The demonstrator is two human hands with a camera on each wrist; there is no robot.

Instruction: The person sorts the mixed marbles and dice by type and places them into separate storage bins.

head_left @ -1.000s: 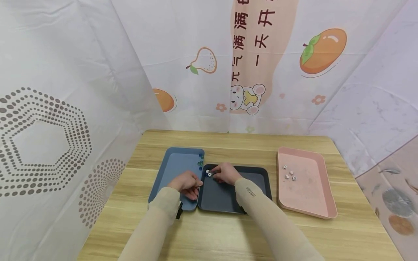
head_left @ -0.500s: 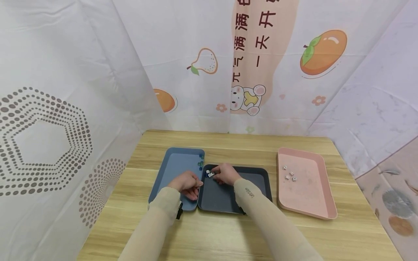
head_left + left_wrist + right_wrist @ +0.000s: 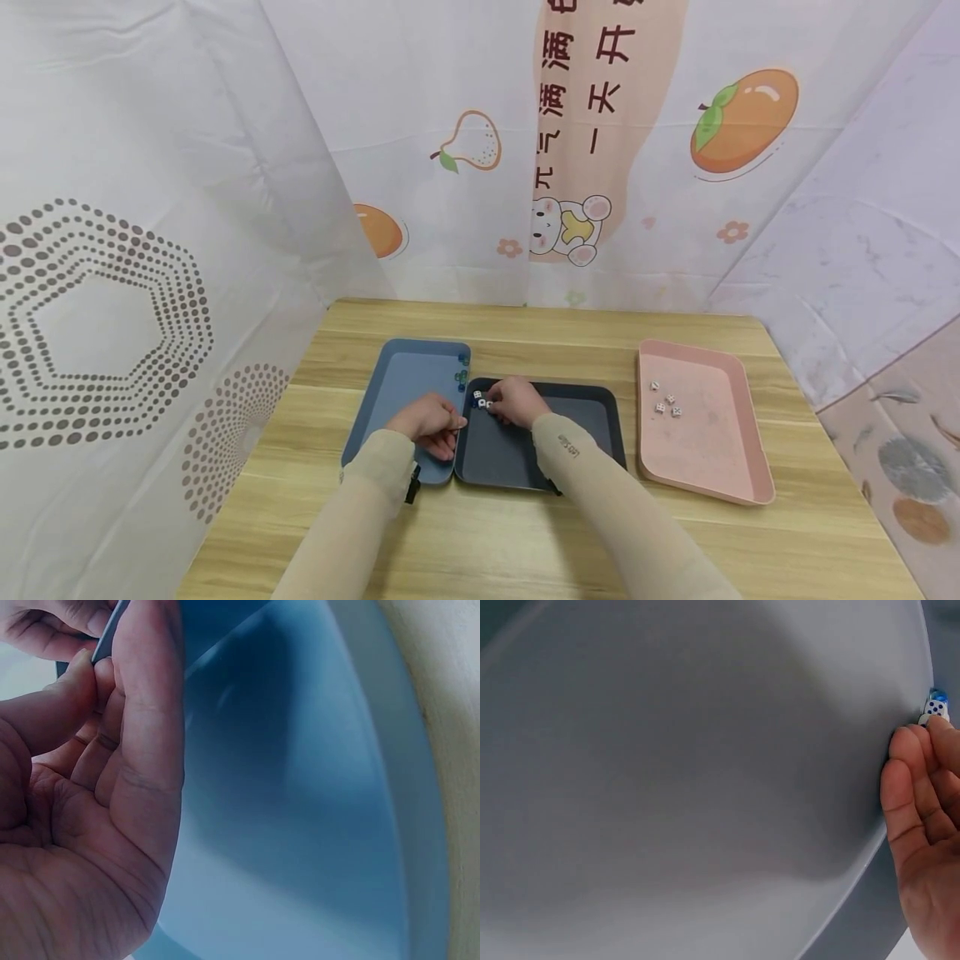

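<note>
My left hand [image 3: 432, 423] pinches the rim of the dark grey tray [image 3: 525, 481] where it meets the blue tray [image 3: 365, 417]; the left wrist view shows that dark rim [image 3: 107, 634] between thumb and forefinger. Inside the dark tray's far left corner, my right hand [image 3: 520, 402] pinches a small white die [image 3: 490, 405], partly hidden by the fingertips. Two more white dice [image 3: 477, 394] sit against it, with something dark blue beside them. From the right wrist, a die with dark pips [image 3: 934, 709] and a clear blue piece [image 3: 938, 695] show just past the fingertips.
Several small blue and green pieces [image 3: 462, 375] line the blue tray's right wall. A pink tray [image 3: 708, 450] at the right holds several white dice [image 3: 661, 407]. All trays stand on a wooden table [image 3: 480, 542] before a printed curtain [image 3: 420, 75].
My right hand has shifted slightly toward me, and a third white die now shows at its fingertips beside the other two. The left hand stays put.
</note>
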